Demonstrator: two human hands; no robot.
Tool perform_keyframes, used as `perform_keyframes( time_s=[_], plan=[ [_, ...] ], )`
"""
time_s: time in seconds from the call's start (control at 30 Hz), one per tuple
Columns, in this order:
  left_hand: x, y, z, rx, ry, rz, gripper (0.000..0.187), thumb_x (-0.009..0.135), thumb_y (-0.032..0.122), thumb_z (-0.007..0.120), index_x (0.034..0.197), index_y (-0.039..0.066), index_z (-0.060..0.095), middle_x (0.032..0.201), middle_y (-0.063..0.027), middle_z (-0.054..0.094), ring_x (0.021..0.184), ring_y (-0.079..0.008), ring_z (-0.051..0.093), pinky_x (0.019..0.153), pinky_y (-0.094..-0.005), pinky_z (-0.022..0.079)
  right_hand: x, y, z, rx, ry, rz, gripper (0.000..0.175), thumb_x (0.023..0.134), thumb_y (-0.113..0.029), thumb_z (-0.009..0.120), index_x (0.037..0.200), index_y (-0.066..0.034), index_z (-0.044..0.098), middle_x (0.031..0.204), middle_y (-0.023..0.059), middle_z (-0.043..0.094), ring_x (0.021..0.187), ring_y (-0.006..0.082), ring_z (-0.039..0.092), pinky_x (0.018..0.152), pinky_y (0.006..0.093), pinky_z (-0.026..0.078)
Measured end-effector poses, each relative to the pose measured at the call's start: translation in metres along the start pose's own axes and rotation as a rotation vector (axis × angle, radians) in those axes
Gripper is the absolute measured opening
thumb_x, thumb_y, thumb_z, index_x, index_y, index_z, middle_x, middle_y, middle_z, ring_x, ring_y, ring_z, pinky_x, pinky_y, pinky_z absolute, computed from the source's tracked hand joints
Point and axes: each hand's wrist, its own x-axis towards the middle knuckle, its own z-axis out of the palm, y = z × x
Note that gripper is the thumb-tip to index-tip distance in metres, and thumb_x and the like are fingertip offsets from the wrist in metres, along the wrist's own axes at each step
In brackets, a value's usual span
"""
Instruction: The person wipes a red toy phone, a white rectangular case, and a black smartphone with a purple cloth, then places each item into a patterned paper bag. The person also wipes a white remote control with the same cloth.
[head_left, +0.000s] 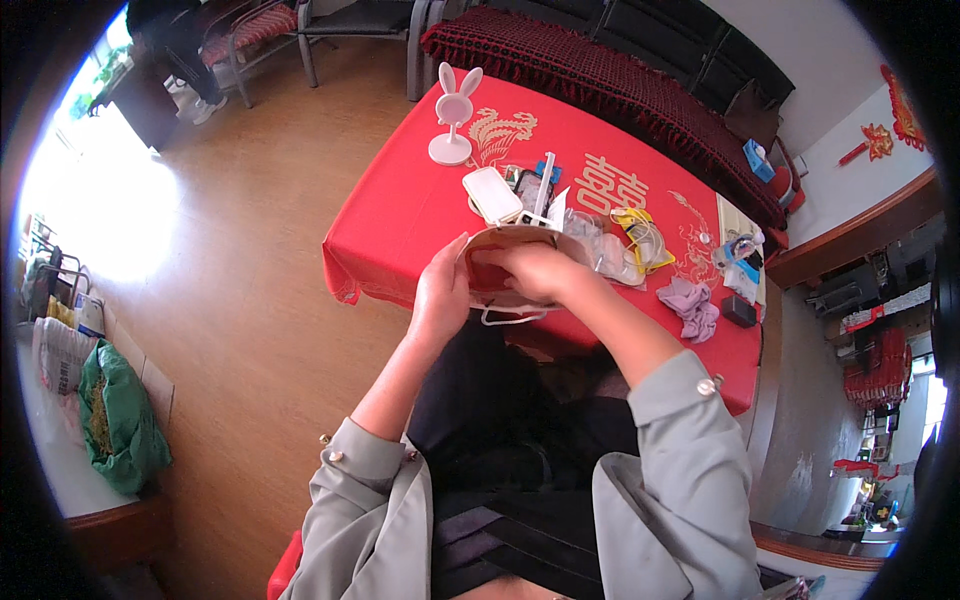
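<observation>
A handled paper bag (577, 250) is held at the near edge of the red-covered table, its mouth towards me. My left hand (444, 289) grips the bag's left side, with the thumb along its rim. My right hand (536, 271) reaches inside; its fingertips are partly hidden, and whether they hold something cannot be told. Just beyond the bag lie a white case (493, 195), a smartphone (533, 192) and a white stick-like object (547, 180). To the right are clear plastic packaging (589, 229) and a yellow-edged pouch (646, 238) with a white cable.
A white rabbit-eared stand (454, 112) is on the red tablecloth (390, 217). A mauve cloth (690, 306), a dark box (739, 310) and a clear bottle (739, 247) are at the right. Behind stands a covered sofa (592, 82). A person (180, 52) is at the far left.
</observation>
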Motion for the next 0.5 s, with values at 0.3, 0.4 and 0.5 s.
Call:
perform_keyframes(
  time_s=[0.3, 0.4, 0.5],
  plan=[
    [0.019, 0.012, -0.027, 0.105, -0.011, -0.082, 0.039, 0.100, 0.007, 0.051, 0.136, -0.003, 0.060, 0.119, -0.0233, 0.071, 0.113, -0.0326, 0.068, 0.101, -0.0402, 0.051, -0.113, -0.005, 0.001, -0.197, 0.779, -0.225, 0.016, 0.088, -0.015, 0.072, 0.104, -0.0091, 0.072, 0.127, 0.0073, 0.065, 0.133, 0.0343, 0.051, 0.110, 0.0462, 0.045],
    [0.021, 0.039, -0.027, 0.721, 0.300, 0.371, 0.034, 0.094, 0.010, 0.063, 0.126, -0.001, 0.067, 0.111, -0.0214, 0.071, 0.107, -0.0388, 0.067, 0.097, -0.0427, 0.053, -0.104, 0.001, 0.030, -0.092, 0.861, -0.166, 0.013, 0.084, -0.004, 0.071, 0.096, -0.0071, 0.067, 0.130, 0.0080, 0.064, 0.137, 0.0360, 0.048, 0.112, 0.0465, 0.045],
    [0.015, 0.059, -0.022, 0.513, 0.059, 0.569, 0.019, 0.089, 0.009, 0.067, 0.106, 0.001, 0.073, 0.106, -0.0195, 0.070, 0.103, -0.0386, 0.066, 0.091, -0.0454, 0.054, -0.099, 0.001, 0.052, 0.127, 0.934, -0.198, 0.022, 0.079, 0.006, 0.073, 0.095, -0.0079, 0.065, 0.131, 0.0063, 0.063, 0.141, 0.0374, 0.045, 0.113, 0.0493, 0.043]
  ],
)
